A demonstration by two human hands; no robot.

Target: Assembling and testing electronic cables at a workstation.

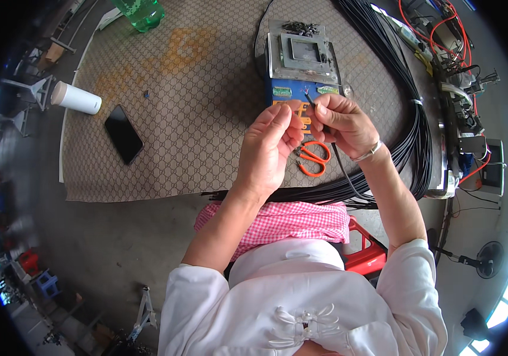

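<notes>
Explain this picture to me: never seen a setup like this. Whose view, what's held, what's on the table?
No robot here, just a person's bare hands. A fisheye camera on their head looks down, so edges bend. The right hand pinches a black cable near its end, where thin wires poke out. The left hand is close beside it; whether it grips anything is unclear. On the patterned table lie orange-handled scissors, a blue box topped with metal plates, a bundle of black cables, a phone, a white cup and a green bottle.
</notes>
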